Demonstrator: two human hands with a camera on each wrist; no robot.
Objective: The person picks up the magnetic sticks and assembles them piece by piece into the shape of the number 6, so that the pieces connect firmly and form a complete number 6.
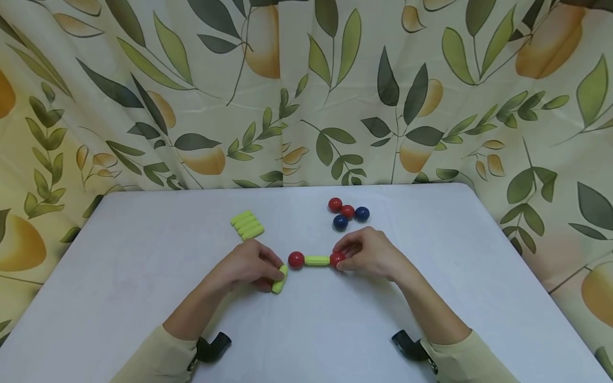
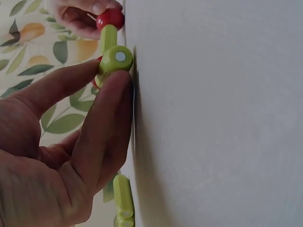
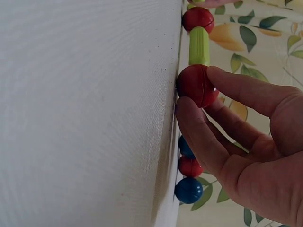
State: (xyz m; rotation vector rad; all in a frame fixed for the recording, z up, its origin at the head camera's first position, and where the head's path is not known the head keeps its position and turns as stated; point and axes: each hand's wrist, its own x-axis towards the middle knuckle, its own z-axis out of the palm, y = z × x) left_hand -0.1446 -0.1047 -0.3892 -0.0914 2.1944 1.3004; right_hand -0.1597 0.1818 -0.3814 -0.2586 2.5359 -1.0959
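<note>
White table (image 1: 306, 330) — green sticks (image 1: 247, 225), red balls (image 1: 296, 260), blue balls (image 1: 362, 214) on top.

The person's right grip (image 3: 258, 163) pinches a red ball (image 3: 193, 86); a green stick (image 3: 199, 46) spans from it to a second red ball (image 3: 198, 20). Two blue balls (image 3: 189, 190) and another red ball (image 3: 190, 166) lie on the surface (image 3: 94, 113).

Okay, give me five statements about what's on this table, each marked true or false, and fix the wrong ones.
1. The left grip pinches a green rod. True.
2. The right grip holds a red ball. True.
3. Blue balls sit at both ends of the middle rod. False: the middle rod lies between two red ones.
4. Three blue balls are visible. False: there are two blue balls.
5. The row of rods lies nearer the left grip. True.
</note>
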